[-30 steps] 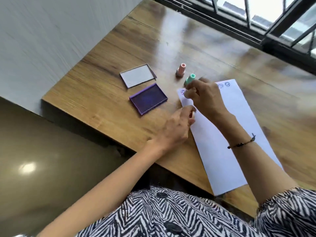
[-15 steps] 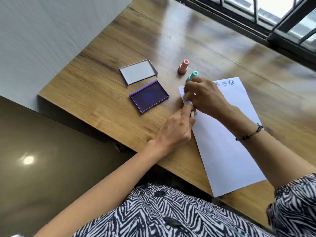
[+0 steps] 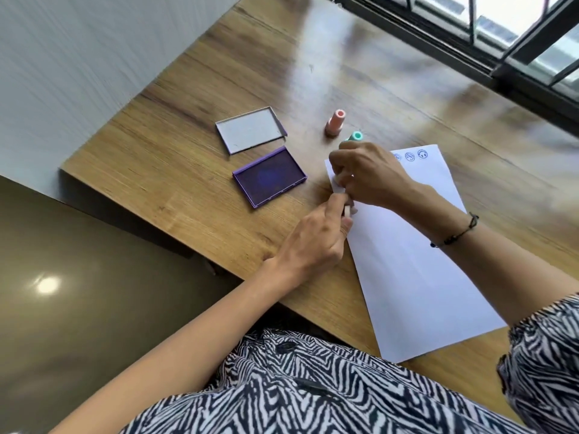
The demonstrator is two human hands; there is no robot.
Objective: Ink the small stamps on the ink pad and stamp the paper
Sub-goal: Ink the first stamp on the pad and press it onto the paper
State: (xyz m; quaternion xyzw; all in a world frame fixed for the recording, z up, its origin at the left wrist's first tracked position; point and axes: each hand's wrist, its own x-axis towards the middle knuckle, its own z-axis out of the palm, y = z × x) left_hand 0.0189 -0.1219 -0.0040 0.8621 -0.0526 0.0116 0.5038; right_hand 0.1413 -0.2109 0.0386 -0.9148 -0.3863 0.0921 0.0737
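Right hand [image 3: 371,177]: mine, fingers curled shut around a small pale stamp at the paper's near-left corner; the stamp is mostly hidden under my knuckles.
Left hand [image 3: 316,239]: mine, fingertips pinched on a small whitish piece [image 3: 347,211] just below the right hand; cannot tell what it is.
Paper [image 3: 413,270]: white sheet lying flat and angled on the table, three round blue imprints [image 3: 409,156] along its far edge.
Green stamp [image 3: 356,135]: just behind my right hand, partly hidden.
Pink stamp [image 3: 334,122]: upright, beside the green one, off the paper.
Ink pad [image 3: 268,177]: purple, open, left of the paper.
Lid [image 3: 250,130]: grey, lying behind the pad.
Table [image 3: 194,183]: wood.
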